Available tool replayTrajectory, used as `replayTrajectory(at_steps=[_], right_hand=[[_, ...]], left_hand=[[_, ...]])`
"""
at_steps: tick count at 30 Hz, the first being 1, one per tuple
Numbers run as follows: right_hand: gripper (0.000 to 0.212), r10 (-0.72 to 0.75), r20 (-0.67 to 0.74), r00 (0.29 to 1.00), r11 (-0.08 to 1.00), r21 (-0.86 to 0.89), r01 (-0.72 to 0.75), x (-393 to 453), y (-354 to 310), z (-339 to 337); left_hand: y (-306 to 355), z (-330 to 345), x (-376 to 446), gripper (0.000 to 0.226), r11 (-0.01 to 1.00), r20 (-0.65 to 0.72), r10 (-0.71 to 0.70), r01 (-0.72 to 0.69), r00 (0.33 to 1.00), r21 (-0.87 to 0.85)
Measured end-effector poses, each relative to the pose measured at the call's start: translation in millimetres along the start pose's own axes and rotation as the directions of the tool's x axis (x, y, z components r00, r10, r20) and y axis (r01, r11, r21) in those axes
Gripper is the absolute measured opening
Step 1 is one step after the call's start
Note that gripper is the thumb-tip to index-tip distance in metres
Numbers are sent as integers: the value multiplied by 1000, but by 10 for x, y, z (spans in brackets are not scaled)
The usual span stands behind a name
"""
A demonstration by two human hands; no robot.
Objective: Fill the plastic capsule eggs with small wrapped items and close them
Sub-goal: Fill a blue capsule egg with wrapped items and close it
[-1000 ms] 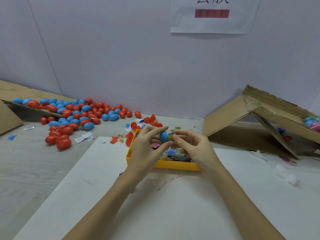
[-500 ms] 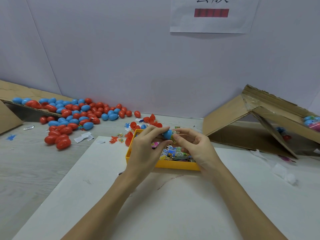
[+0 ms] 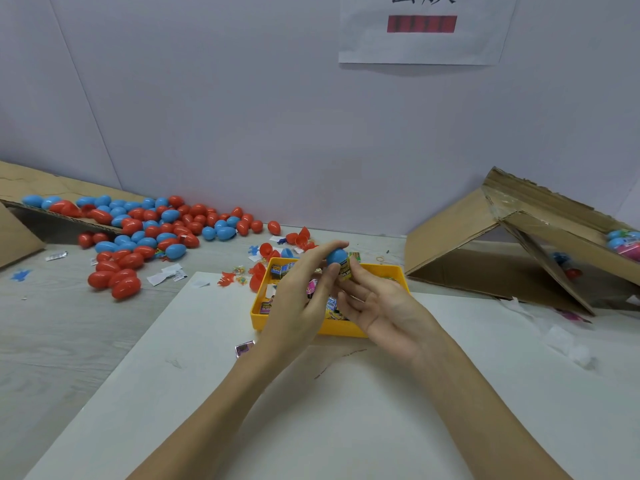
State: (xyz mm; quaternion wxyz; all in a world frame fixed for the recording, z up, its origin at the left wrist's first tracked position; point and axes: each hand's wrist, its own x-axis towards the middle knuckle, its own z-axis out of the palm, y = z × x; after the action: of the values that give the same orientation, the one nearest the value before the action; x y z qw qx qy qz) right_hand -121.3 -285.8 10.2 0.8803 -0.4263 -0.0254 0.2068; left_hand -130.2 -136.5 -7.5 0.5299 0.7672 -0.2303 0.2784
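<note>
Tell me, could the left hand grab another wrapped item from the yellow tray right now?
Probably not yet: the left hand hangs over the yellow tray, but its fingers already pinch the blue egg half.

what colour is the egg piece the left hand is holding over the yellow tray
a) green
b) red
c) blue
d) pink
c: the left hand pinches a blue egg piece between thumb and fingertips above the yellow tray, with a yellow wrapped item against it at the right hand.
</note>
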Motion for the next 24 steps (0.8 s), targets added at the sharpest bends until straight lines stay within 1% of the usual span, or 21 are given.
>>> replayTrajectory(at_steps=[2,5,7,11,17,19,22,24], right_hand=[[42,33,-5,999,997,65,-33,-5,19,18],[32,56,9,998,990,128,-57,-18,21,46],[27,61,6,998,987,149,-61,-25,21,63],[28,81,-8,997,979,187,-79,-33,29,74],[30,82,-29,996,979,188,-75,-39,47,81],[34,75,-30,997,979,192,-68,-46,48,91],[36,58,-17,998,988,146,-55,-52,58,109],[34,40,3,999,996,84,-40,-60,67,122]], left_hand=[[-20,-5,0,33,1000,-8,13,-13,1000,-3],[-48,-24,13,32,999,-11,12,-13,1000,-30],[-61,-32,25,32,999,-21,8,-9,1000,-44],[-90,-32,23,30,998,-40,19,-21,999,-64],[-114,-9,11,28,999,-42,27,-29,999,-43],[-103,-9,17,28,998,-41,22,-24,999,-53],[-70,-19,23,30,990,-5,-51,50,999,-133],[-58,-18,17,31,988,20,-91,93,996,-124]])
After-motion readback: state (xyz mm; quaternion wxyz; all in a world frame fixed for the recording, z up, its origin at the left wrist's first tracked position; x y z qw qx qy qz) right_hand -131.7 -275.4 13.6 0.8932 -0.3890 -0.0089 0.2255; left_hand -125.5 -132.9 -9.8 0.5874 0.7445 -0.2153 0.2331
